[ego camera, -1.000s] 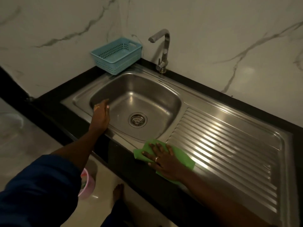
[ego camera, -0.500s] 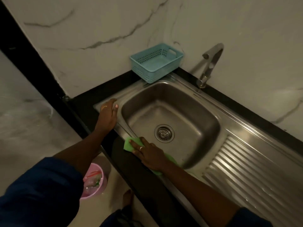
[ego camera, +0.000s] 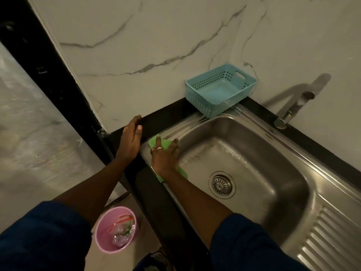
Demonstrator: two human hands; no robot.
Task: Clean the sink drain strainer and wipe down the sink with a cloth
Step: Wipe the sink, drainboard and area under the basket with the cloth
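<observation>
Holding plastic scraps, the bin [ego camera: 103,225] sits below my left hand [ego camera: 130,141], flat on the counter [ego camera: 168,116]. My right hand [ego camera: 165,156], fingers spread, presses the cloth [ego camera: 165,144] on the sink [ego camera: 195,126] rim.

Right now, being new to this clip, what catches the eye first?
The right hand presses a green cloth on the left rim of the sink; the left hand rests on the black counter beside it. A blue basket sits by the wall, a pink bin on the floor.
</observation>
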